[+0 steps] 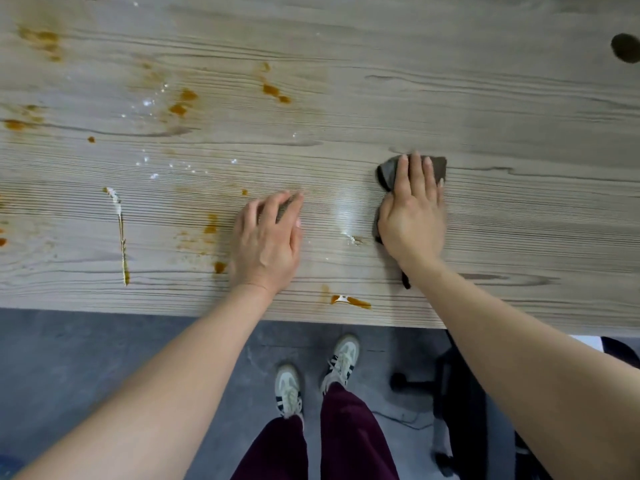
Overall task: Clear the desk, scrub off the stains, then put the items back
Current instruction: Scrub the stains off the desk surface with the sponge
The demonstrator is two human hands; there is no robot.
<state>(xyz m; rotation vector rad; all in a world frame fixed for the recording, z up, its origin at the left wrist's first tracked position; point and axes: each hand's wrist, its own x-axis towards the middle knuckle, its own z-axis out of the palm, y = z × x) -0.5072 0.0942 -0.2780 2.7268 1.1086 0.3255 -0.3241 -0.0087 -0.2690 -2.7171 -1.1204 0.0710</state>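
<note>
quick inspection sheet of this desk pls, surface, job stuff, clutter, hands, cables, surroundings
surface: wooden desk with orange-brown stains mostly on its left half, a long streak, a smear near the front edge and white specks; right half looks cleaner.
job's things: dark cloth lying on the desk under the right hand.
clutter: nothing seen on the desk; dark round shape at far right, cannot tell what it is.
hands: right hand presses flat on the cloth; left hand rests on the desk, fingers bent, holding nothing.
cables: a thin line on the floor that may be a cable.
surroundings: grey floor, person's shoes, dark chair base.
</note>
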